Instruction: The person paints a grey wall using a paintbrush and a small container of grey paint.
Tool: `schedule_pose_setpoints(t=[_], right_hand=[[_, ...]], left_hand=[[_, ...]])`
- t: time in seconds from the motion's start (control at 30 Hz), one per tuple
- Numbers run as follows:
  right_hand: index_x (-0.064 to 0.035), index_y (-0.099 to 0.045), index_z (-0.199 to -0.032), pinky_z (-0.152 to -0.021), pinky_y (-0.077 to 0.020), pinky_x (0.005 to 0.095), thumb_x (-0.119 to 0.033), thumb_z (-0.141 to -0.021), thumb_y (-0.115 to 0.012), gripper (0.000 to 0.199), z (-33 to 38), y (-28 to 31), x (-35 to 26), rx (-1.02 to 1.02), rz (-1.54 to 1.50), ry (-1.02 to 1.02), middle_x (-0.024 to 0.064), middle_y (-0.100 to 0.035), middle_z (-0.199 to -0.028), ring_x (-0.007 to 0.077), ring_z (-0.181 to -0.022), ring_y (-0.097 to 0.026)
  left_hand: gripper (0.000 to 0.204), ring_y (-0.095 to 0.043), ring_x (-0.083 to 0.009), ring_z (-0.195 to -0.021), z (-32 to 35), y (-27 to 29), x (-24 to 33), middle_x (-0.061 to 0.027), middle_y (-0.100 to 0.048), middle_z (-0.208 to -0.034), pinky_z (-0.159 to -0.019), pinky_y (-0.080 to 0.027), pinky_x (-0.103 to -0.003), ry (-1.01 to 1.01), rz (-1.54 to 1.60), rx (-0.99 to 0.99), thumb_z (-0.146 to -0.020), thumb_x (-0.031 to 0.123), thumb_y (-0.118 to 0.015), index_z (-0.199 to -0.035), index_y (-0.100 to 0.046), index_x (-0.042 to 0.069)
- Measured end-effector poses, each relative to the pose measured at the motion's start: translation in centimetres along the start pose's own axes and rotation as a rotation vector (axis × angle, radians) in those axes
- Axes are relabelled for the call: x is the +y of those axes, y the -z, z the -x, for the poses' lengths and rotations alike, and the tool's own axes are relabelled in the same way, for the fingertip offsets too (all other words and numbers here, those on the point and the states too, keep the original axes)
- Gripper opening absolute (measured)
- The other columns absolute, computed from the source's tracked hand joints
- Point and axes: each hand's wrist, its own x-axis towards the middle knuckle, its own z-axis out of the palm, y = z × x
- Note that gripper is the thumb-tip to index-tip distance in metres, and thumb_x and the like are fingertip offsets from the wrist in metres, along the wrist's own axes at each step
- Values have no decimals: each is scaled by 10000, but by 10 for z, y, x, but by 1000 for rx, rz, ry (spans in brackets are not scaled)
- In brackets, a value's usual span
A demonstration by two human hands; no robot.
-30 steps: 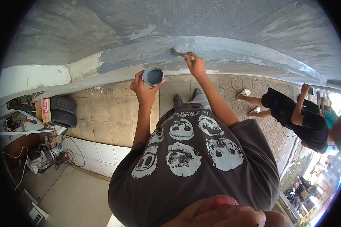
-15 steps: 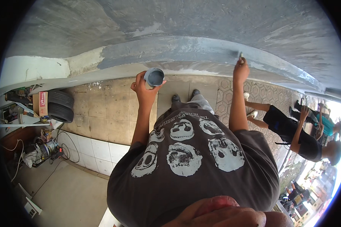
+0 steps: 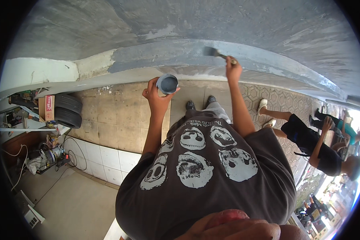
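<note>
My left hand (image 3: 159, 94) is wrapped round a small round cup of grey paint (image 3: 168, 84), held up with its mouth in view. In my right hand (image 3: 233, 71) is a paintbrush (image 3: 221, 56), gripped by its handle. The dark bristles point left and lie against a grey-painted ledge (image 3: 164, 52) that runs along the wall. At its left end the grey stops at a rough edge, and a pale stretch (image 3: 92, 66) shows there.
Stacked tyres (image 3: 69, 105) and a cardboard box (image 3: 47, 108) stand at the left, near a clutter of tools and cables (image 3: 44, 158). A person in black (image 3: 312, 140) stands on the paving at the right, with another in teal (image 3: 349, 130) beyond.
My right hand has swept the paintbrush leftward along the ledge, and the brush now lies more sideways. My left hand still holds the cup in nearly the same place.
</note>
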Motion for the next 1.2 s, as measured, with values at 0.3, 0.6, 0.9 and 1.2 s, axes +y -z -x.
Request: schedule_pose_setpoints(t=[0.3, 0.6, 0.9, 1.2], right_hand=[[83, -652, -1237, -742, -636, 316, -204, -1060, -626, 338, -13, 177, -74, 66, -225, -70, 190, -755, -1020, 258, -888, -774], [101, -650, -1186, -723, -638, 310, -160, -1053, -630, 293, 53, 172, -229, -375, -445, -7, 232, -750, -1050, 285, -879, -779], [98, -637, -1176, -684, -627, 309, -174, -1059, -619, 297, 61, 173, -222, -548, -355, -46, 219, -751, -1008, 258, -810, -772], [58, -724, -1079, -679, -610, 262, -107, -1008, -688, 183, 62, 175, -256, -677, -199, 105, 124, -764, -990, 200, -834, -777]], left_hand=[[622, -610, -201, -1076, 8, -8, -4, -16, -646, -1192, -948, -291, -426, 32, -42, -58, -646, 404, -965, -1114, -706, 87], [643, -601, -173, -1122, -19, -37, 10, 0, -630, -1237, -951, -288, -420, -38, -39, -179, -647, 427, -952, -1147, -709, 104], [696, -588, -182, -1145, -8, -44, 8, -13, -624, -1231, -937, -275, -443, -4, -22, -216, -627, 342, -941, -1218, -683, 80], [683, -591, -205, -1149, 11, -42, 12, -26, -626, -1252, -953, -286, -431, 90, -46, -182, -592, 245, -946, -1205, -687, 91]])
